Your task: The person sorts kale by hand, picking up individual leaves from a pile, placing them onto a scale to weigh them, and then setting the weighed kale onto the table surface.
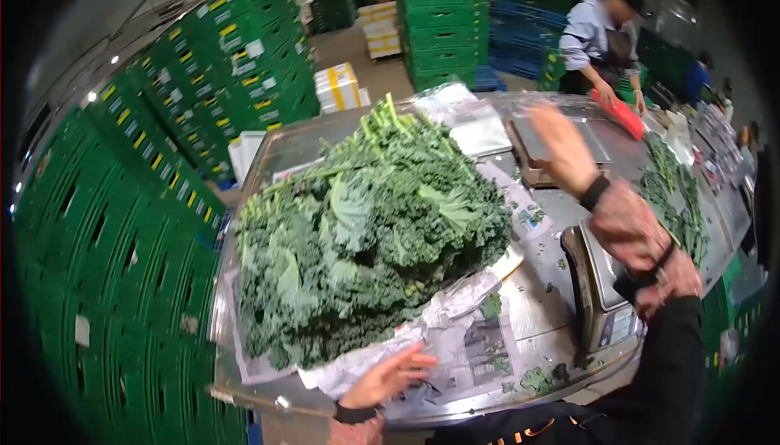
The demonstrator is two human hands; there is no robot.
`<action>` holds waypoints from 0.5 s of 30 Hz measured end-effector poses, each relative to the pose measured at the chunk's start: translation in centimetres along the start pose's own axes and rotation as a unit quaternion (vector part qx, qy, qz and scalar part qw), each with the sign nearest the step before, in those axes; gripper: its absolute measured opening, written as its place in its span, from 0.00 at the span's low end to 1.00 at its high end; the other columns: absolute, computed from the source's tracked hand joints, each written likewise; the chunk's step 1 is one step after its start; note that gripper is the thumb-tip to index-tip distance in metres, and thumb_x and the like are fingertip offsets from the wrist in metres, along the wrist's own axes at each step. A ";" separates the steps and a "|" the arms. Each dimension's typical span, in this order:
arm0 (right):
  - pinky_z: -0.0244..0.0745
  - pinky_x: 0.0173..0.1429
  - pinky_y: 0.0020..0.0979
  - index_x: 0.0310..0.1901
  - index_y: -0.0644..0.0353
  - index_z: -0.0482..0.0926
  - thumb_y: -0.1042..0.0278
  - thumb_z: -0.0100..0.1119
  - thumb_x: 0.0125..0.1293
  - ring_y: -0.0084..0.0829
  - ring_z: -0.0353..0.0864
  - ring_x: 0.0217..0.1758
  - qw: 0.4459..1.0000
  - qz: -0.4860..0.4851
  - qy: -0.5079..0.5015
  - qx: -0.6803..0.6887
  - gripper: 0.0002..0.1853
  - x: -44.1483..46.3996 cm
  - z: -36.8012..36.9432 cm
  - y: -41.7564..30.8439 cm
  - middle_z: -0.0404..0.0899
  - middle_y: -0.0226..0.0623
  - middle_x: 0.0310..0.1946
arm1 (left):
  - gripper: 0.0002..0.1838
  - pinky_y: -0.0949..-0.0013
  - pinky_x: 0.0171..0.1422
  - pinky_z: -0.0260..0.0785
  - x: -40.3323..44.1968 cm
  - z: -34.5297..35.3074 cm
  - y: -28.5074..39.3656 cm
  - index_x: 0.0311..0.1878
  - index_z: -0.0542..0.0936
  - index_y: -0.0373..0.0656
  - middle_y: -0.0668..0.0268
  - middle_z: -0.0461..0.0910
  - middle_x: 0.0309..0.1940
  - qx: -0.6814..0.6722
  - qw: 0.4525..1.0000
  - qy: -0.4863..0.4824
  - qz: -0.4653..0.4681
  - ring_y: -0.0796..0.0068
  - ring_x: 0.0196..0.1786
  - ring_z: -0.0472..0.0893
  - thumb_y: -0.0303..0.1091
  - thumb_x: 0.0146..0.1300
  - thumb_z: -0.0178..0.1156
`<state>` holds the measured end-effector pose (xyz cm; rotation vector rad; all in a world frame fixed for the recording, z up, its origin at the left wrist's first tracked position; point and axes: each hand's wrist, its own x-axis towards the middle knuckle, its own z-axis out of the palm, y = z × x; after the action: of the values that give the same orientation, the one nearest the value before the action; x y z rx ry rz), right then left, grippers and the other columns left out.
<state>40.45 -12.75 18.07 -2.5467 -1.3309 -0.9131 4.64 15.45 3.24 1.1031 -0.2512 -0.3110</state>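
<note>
A big heap of curly kale [374, 225] covers the left and middle of the metal table, lying on sheets of newspaper [455, 356]. My left hand [392, 375] is near the front edge, just below the heap, fingers stretched out and holding nothing. Reaching forward to the right of the kale, my right hand [562, 146] is smeared by motion. Its fingers look extended, with nothing seen in them. Behind it is a flat-topped scale [589, 143], partly hidden by the hand. A second scale [621, 323] sits nearer, under my right forearm.
Clear plastic bags [475, 128] lie at the table's back. More kale [691, 209] is at the right, near a co-worker [601, 39] handling a red item [621, 116]. Green crates [264, 55] are stacked along the left and behind. Leaf scraps [536, 380] litter the front.
</note>
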 end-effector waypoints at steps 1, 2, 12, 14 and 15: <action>0.49 0.72 0.43 0.67 0.59 0.55 0.79 0.54 0.49 0.43 0.53 0.71 0.995 -0.036 -0.018 -0.089 0.39 3.3 3.1 0.2 0.56 0.47 0.66 | 0.31 0.62 0.66 0.60 0.3 0.7 -2.3 0.71 0.51 0.44 0.52 0.64 0.62 -0.056 0.998 -0.017 0.004 0.62 0.63 0.67 0.26 0.66 0.47; 0.48 0.72 0.46 0.68 0.57 0.53 0.80 0.49 0.51 0.41 0.50 0.72 0.987 -0.067 -0.019 -0.148 0.39 6.5 4.3 -1.5 0.53 0.45 0.68 | 0.31 0.60 0.67 0.58 0.4 0.9 -3.3 0.71 0.51 0.45 0.52 0.64 0.62 -0.049 0.998 -0.026 -0.024 0.61 0.64 0.66 0.26 0.66 0.47; 0.59 0.64 0.44 0.70 0.38 0.44 0.69 0.38 0.64 0.33 0.66 0.63 0.861 -0.487 0.015 -0.143 0.33 23.5 18.9 -7.5 0.72 0.30 0.51 | 0.34 0.59 0.61 0.63 -2.0 -3.0 -12.6 0.70 0.54 0.43 0.51 0.65 0.60 0.003 0.999 -0.052 0.010 0.59 0.60 0.69 0.42 0.64 0.54; 0.67 0.53 0.37 0.70 0.35 0.45 0.70 0.39 0.63 0.32 0.74 0.47 0.872 -0.452 -0.091 -0.162 0.34 23.0 17.1 -7.5 0.73 0.27 0.39 | 0.33 0.60 0.61 0.63 -1.2 -3.5 -11.9 0.68 0.56 0.41 0.51 0.65 0.60 0.050 0.998 -0.036 0.025 0.60 0.60 0.69 0.42 0.64 0.54; 0.68 0.51 0.35 0.70 0.34 0.45 0.71 0.39 0.63 0.31 0.75 0.43 0.865 -0.459 -0.108 -0.172 0.34 23.1 16.6 -7.4 0.73 0.27 0.37 | 0.32 0.62 0.61 0.64 -0.8 -3.8 -11.5 0.67 0.58 0.40 0.51 0.65 0.60 0.103 0.994 -0.018 0.040 0.61 0.60 0.69 0.42 0.64 0.53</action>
<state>52.15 14.13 16.46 -2.1967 -2.7856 -1.0576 3.81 14.12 -8.80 1.2882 -0.3642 -0.2374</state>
